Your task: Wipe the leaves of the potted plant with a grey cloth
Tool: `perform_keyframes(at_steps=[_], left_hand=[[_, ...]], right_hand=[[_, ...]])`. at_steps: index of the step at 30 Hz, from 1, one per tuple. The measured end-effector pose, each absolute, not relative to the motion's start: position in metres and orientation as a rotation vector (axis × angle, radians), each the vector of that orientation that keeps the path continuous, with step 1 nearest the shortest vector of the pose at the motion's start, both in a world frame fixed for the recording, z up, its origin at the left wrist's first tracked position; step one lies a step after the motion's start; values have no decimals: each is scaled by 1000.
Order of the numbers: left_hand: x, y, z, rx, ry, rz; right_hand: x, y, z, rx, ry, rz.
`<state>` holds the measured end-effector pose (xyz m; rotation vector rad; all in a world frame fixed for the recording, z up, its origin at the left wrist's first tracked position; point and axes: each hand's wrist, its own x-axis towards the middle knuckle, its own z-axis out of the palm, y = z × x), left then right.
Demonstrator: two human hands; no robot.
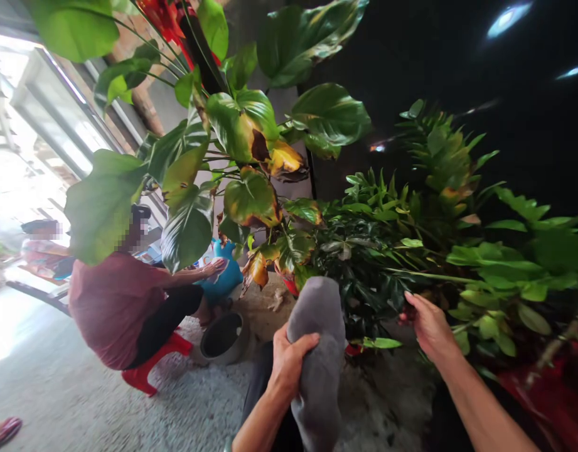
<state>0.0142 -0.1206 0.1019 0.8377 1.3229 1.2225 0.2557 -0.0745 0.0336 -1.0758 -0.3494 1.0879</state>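
My left hand [291, 358] is closed on a long, rounded grey cloth [319, 339], soft and sock-like in shape, with the thumb pressed over its front. Whether anything lies inside the cloth is hidden. To the right, my right hand [427, 323] has its fingers curled and pinches at the edge of a dark leafy plant [364, 257]; the fingertips seem to be on a dark green leaf, though the shade there blurs the contact.
A tall plant with broad, partly browned leaves [251, 194] rises ahead. At left a person in a red shirt [112, 307] sits on a red stool [164, 361], one hand on a blue object [223, 273]. A dark bucket [225, 339] stands nearby. More foliage [491, 263] fills the right.
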Motion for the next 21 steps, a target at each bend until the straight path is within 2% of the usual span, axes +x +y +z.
perform_keyframes(at_steps=[4, 7, 11, 14, 21], left_hand=[[22, -97, 144, 1001, 1215, 1472], [35, -76, 140, 1086, 1188, 1493], [39, -90, 97, 1209, 1180, 1119], [33, -108, 91, 1228, 1084, 878], [68, -53, 172, 1292, 934, 1370]], right_hand=[[255, -74, 35, -1078, -358, 1103], [253, -75, 37, -1083, -361, 1113], [254, -76, 39, -1092, -350, 1128], [258, -79, 40, -1096, -345, 1142], [258, -81, 45, -1071, -367, 1152]])
